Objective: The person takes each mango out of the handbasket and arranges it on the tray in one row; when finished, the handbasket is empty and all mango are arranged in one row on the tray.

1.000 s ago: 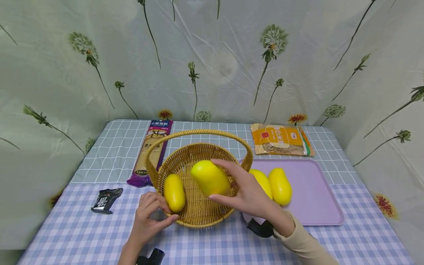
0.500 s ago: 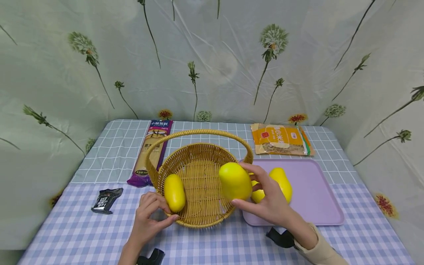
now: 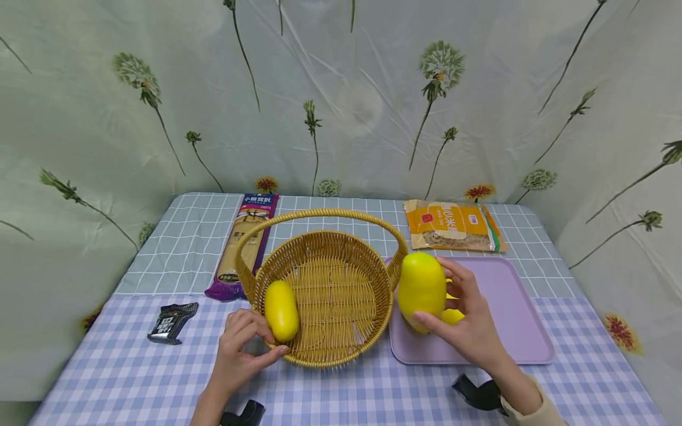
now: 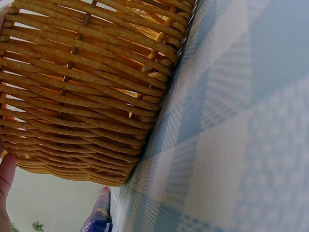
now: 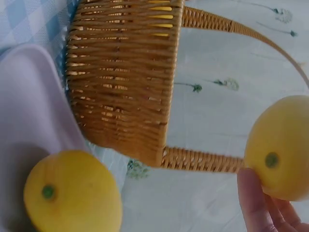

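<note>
A yellow mango [image 3: 421, 290] is in my right hand [image 3: 469, 319], gripped between thumb and fingers above the left part of a lilac tray [image 3: 511, 319]. In the right wrist view the held mango [image 5: 282, 150] shows its green stem spot and hangs higher than another mango [image 5: 72, 193] on the tray. Yellow fruit [image 3: 453, 316] on the tray is partly hidden behind the held mango and my fingers. My left hand [image 3: 242, 343] pinches the front left rim of a wicker basket [image 3: 330, 296]. Inside that basket, against its left wall, lies one mango [image 3: 281, 310].
Behind the basket on the left lies a purple pasta packet [image 3: 245, 242]. An orange grain packet [image 3: 453, 225] is at the back right, beyond the tray. A small black packet [image 3: 171, 322] lies left on the checked cloth. The basket's tall handle [image 3: 325, 214] arches over it.
My right hand has carried the mango rightward out from above the basket to over the tray's left side. My left hand, the basket and the mango inside it have stayed put.
</note>
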`<state>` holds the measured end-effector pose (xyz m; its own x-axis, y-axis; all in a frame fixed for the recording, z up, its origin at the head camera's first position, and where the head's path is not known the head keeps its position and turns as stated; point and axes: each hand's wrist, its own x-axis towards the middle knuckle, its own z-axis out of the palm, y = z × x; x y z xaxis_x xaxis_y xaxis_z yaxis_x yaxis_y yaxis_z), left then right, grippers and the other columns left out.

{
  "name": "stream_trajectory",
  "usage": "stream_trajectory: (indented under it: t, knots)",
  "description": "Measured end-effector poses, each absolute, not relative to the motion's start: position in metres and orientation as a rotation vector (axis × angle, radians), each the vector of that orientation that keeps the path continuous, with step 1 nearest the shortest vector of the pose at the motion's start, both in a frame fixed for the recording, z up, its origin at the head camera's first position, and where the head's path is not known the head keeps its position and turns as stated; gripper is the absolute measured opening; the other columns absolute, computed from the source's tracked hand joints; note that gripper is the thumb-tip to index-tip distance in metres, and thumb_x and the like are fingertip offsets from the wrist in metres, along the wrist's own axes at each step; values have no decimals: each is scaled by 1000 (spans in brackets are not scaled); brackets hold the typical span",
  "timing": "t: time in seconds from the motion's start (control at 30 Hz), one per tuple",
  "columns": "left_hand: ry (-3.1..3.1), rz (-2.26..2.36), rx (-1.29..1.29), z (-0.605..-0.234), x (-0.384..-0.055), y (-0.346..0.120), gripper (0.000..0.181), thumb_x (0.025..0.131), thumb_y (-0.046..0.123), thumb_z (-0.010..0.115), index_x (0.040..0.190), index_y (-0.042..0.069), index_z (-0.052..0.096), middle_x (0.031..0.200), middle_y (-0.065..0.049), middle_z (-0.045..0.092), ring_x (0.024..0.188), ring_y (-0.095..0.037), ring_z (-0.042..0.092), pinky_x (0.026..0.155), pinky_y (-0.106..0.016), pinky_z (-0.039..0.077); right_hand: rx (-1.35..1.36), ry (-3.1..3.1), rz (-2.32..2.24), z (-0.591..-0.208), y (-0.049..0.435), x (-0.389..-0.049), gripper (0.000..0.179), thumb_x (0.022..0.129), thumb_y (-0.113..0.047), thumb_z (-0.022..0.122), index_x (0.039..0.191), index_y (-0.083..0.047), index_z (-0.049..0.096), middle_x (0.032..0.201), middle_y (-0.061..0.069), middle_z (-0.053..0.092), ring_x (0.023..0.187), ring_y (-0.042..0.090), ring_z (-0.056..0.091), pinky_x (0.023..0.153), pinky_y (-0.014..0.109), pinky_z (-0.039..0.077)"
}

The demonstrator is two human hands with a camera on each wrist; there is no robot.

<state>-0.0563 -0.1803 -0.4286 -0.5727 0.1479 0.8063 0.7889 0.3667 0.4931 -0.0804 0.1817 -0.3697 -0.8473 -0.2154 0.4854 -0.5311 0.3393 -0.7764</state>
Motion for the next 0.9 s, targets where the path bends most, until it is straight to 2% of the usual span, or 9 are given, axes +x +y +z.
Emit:
stream_trajectory:
  t: [0.13, 0.27, 0.43, 0.7, 0.8, 0.9]
  knots:
    - [-1951, -1220, -813, -429, -57, -180, 33, 81, 35, 76, 69, 11, 56, 76, -2, 56, 76, -17, 48, 85, -27, 28, 532, -2335, 1558, -371, 192, -81, 89, 71, 13, 75, 144, -10, 29, 121, 4, 51, 94, 13, 57, 73, 23, 51]
    - [-1942, -1213, -821, -428, -58, -180, 33, 81, 35, 76, 69, 11, 56, 75, -2, 56, 76, -17, 48, 85, -28, 29, 375, -2360, 1526, -374, 203, -82, 87, 74, 12, 73, 145, -13, 29, 120, 1, 49, 91, 13, 56, 71, 19, 49]
    - [-1935, -1202, -825, -429, -58, -181, 33, 81, 35, 75, 68, 11, 56, 75, -1, 56, 75, -17, 48, 84, -27, 29, 144, -2419, 1491, -381, 219, -88, 82, 82, 2, 71, 148, -19, 26, 123, -1, 43, 92, 10, 53, 73, 14, 46]
    - [-1934, -1216, -817, -429, -57, -181, 33, 81, 35, 76, 68, 11, 56, 75, -1, 56, 75, -17, 48, 84, -27, 29, -171, -2451, 1492, -401, 252, -94, 73, 90, -18, 67, 149, -30, 24, 117, 4, 43, 94, 10, 48, 76, 10, 40]
    - [-1938, -1215, -815, -429, -57, -181, 33, 81, 35, 76, 68, 12, 56, 75, -2, 56, 76, -17, 48, 84, -27, 29, -230, -2477, 1508, -407, 263, -96, 74, 91, -23, 65, 149, -30, 20, 119, 5, 40, 95, 9, 46, 76, 9, 39]
    - [-1942, -1215, -816, -429, -57, -181, 33, 81, 35, 76, 69, 12, 56, 75, -2, 56, 76, -17, 48, 84, -27, 29, -271, -2506, 1515, -414, 274, -99, 75, 92, -26, 64, 151, -29, 18, 123, 11, 39, 95, 14, 45, 74, 11, 40]
